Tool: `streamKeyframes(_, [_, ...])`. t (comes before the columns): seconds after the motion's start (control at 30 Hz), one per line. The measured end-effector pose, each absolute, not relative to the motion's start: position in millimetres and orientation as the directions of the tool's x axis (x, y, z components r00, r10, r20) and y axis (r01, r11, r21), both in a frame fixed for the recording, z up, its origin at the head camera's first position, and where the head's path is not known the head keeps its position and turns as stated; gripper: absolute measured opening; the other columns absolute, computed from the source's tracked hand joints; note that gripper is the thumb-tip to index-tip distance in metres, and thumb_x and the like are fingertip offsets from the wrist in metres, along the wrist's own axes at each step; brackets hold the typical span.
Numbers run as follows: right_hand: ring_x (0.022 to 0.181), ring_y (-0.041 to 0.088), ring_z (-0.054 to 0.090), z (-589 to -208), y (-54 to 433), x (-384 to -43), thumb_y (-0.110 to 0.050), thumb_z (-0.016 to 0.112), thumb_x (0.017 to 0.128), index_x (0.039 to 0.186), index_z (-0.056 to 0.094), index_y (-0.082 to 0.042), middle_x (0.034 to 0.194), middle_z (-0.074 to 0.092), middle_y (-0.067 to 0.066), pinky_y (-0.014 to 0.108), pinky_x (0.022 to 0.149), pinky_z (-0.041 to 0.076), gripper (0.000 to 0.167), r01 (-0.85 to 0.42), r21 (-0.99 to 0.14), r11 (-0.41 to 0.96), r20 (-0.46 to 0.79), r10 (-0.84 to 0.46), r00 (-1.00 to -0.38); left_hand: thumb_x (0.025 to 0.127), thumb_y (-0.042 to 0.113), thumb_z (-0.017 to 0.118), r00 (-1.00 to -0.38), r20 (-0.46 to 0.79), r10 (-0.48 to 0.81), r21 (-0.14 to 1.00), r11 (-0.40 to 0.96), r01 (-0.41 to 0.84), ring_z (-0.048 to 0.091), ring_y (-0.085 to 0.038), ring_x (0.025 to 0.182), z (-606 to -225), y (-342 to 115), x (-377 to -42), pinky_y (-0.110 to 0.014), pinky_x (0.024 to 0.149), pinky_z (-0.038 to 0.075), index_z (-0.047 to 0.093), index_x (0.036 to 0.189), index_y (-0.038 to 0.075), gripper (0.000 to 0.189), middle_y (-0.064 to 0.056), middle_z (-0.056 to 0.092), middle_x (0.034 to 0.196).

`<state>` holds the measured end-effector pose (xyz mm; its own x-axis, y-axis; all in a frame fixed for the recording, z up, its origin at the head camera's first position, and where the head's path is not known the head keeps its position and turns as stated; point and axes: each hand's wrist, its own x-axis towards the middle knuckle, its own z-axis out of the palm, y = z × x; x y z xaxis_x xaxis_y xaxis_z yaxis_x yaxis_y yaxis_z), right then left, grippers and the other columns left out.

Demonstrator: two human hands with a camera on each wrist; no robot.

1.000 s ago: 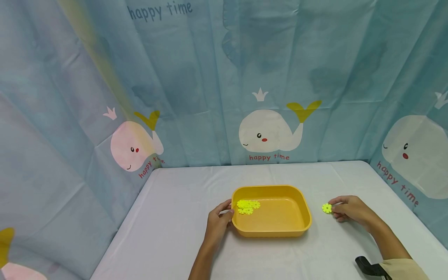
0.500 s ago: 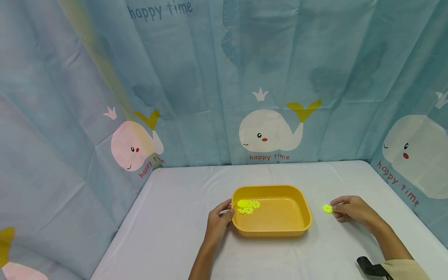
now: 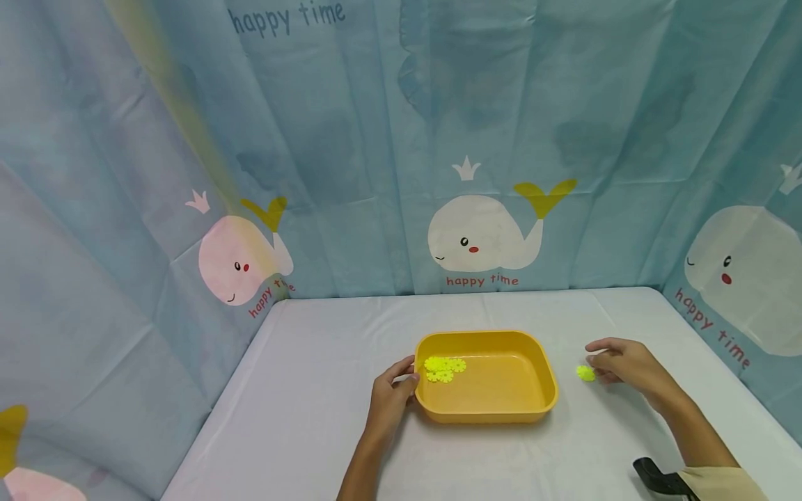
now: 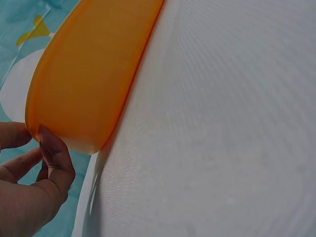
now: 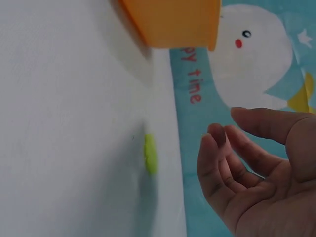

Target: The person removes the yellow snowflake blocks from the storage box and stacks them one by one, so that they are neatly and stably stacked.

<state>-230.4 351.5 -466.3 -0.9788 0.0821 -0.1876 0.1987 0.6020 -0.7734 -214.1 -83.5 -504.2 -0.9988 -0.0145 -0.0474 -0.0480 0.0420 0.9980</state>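
A yellow rectangular tray (image 3: 501,396) stands on the white table, with several neon-yellow flower-shaped plastic pieces (image 3: 441,369) bunched at its left end. My left hand (image 3: 390,398) pinches the tray's left rim between thumb and fingers; the orange-looking tray wall (image 4: 84,74) fills the upper left of the left wrist view. One more flower-shaped piece (image 3: 585,374) lies flat on the table right of the tray. My right hand (image 3: 629,365) hovers just above and right of it, fingers loosely bent and holding nothing. In the right wrist view the piece (image 5: 150,154) is apart from the fingertips.
A white cloth (image 3: 313,417) covers the table. Behind and beside it hangs a blue curtain (image 3: 351,174) printed with whales. A black strap-like device (image 3: 661,479) sits by the right sleeve (image 3: 720,482).
The right hand has let go of the flower-shaped piece and lifted slightly away; the piece now lies flat on the table. The left hand and tray have stayed put.
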Motion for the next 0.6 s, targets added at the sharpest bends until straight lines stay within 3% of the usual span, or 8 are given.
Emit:
streamKeyframes(0.17, [0.099,0.029,0.073,-456,336,-226,-0.033,0.061,0.108,0.141,0.058,0.007,0.128,0.07,0.028,0.046,0.09,0.063,0.052,0.12,-0.793,0.597,-0.108,0.057,-0.993,0.102,0.017,0.066,-0.999,-0.047,-0.01,0.998,0.037,-0.047,0.064,-0.027,0.106,-505,-84,-215,-0.023,0.074,0.057,0.063,0.147,0.006,0.046,-0.016,0.06,0.134])
streamKeyframes(0.43, [0.099,0.033,0.071,-442,305,-224,-0.026,0.064,0.106,0.139,0.061,0.003,0.12,0.072,0.024,0.03,0.08,0.063,0.044,-0.007,-0.846,0.534,0.016,0.012,-1.0,0.103,0.018,0.066,-0.999,-0.051,-0.012,0.998,0.044,-0.052,0.064,-0.026,0.106,-504,-83,-214,-0.023,0.074,0.057,0.062,0.148,0.007,0.046,-0.015,0.059,0.135])
streamKeyframes(0.6, [0.099,0.032,0.071,-440,289,-227,-0.023,0.067,0.104,0.136,0.064,0.0,0.115,0.072,0.021,0.029,0.078,0.063,0.039,-0.071,-0.865,0.497,0.069,-0.021,-0.997,0.104,0.017,0.065,-0.999,-0.051,-0.013,0.997,0.052,-0.051,0.064,-0.025,0.108,-504,-83,-213,-0.024,0.075,0.057,0.062,0.148,0.008,0.046,-0.016,0.059,0.136])
